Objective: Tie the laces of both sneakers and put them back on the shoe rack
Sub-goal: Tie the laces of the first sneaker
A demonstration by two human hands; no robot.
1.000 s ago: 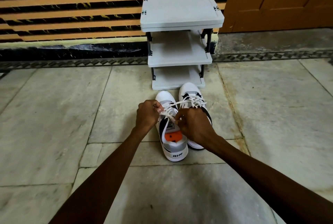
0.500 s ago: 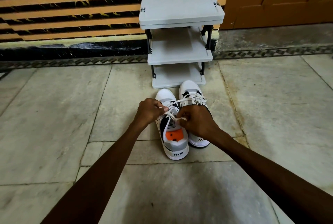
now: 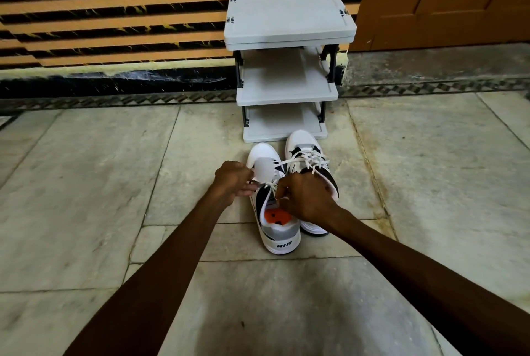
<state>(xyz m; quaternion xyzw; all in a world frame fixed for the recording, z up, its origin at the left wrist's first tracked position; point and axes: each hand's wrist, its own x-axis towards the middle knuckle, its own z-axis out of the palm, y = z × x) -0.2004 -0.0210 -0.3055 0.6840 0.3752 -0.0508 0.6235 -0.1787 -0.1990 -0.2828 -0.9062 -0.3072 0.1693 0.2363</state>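
Two white sneakers with dark panels stand side by side on the stone floor, toes toward the grey three-shelf shoe rack (image 3: 288, 87). The left sneaker (image 3: 279, 231) has an orange insole and "AIR" on its heel. My left hand (image 3: 233, 179) and my right hand (image 3: 304, 198) are both closed on its white laces (image 3: 268, 186) over the tongue. The right sneaker (image 3: 305, 155) sits slightly farther away, its laces crossed over the top; my right hand hides its rear half.
The rack's shelves hold nothing and it stands against a striped orange-and-black wall (image 3: 114, 17). A brown door (image 3: 441, 3) is at the back right, above a raised stone step (image 3: 430, 64). Pale floor slabs (image 3: 86, 183) spread on both sides.
My hands have pulled the laces of the left sneaker tighter and shifted slightly; my right hand has closed lower over the tongue. The view tilted down a little.
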